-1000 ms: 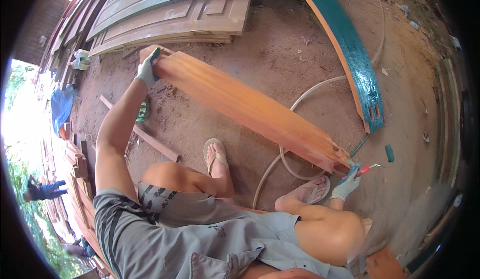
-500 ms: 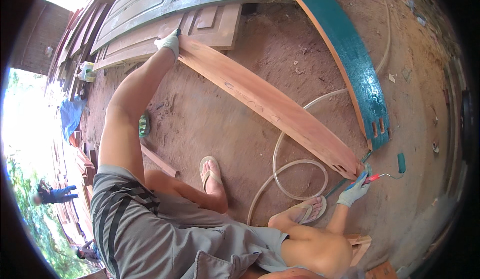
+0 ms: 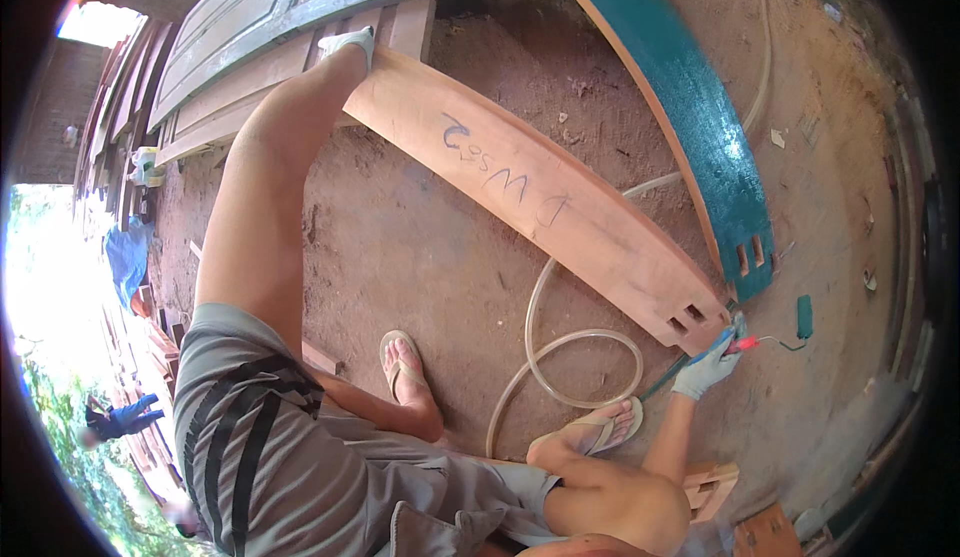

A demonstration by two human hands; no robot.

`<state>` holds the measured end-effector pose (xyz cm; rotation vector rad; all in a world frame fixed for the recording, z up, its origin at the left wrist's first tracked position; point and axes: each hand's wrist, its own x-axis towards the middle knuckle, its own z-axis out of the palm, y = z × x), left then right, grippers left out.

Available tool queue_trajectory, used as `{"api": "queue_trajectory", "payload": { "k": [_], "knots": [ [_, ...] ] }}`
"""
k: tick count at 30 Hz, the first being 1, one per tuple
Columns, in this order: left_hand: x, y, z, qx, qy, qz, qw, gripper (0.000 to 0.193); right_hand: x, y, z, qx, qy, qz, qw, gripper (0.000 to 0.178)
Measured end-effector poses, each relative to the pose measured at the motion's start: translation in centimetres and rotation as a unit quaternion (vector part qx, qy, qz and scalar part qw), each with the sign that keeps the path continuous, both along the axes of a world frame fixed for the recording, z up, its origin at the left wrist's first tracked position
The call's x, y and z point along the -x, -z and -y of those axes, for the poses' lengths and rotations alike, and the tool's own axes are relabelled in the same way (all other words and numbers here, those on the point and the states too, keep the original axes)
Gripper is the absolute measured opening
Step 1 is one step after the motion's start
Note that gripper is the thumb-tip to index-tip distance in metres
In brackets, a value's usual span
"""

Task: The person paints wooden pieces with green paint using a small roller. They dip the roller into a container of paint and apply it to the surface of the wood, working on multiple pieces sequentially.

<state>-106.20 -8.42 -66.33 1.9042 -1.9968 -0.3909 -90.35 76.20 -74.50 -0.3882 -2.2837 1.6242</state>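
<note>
A long bare wooden board [image 3: 585, 222] with dark handwritten marks and slots cut in its near right end slants across in front of me. My left hand [image 3: 350, 50], in a white glove, is closed on its far left end; the fingertips are partly hidden. At the slotted end is my right hand [image 3: 706, 371], also gloved, closed round the red handle of a paint roller [image 3: 804, 317] with a teal sleeve. Those fingers lie against the board's end; whether they grip it too is unclear. Beside it lies a board painted wet teal [image 3: 690, 107], with a bare edge.
A clear hose [image 3: 585, 335] loops over the dirt floor under the bare board, near my sandalled feet. Panelled doors [image 3: 290, 32] lie at the far left, beside stacked timber [image 3: 110, 107]. Wooden pieces [image 3: 710, 492] sit by my right knee. A person in blue [image 3: 125, 415] is in the left background.
The bare board has rolled so that its wide marked face and end slots show more fully. Both hands stay at its ends, and the roller has stayed in my right hand.
</note>
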Motion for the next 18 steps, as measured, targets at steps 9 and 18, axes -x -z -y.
{"api": "queue_trajectory", "payload": {
  "k": [9, 18],
  "knots": [
    [-0.1, -4.7, -4.4, -0.147, 0.222, 0.149, 0.952, 0.077, 2.3, 1.6, -0.6, -0.011, 0.025, -0.019, 0.999, 0.046],
    [-12.6, -5.4, -7.1, 0.347, 0.284, 0.015, 0.894, 0.073, 1.3, -1.3, 0.2, 0.164, 0.075, 0.089, 0.979, 0.05]
  ]
}}
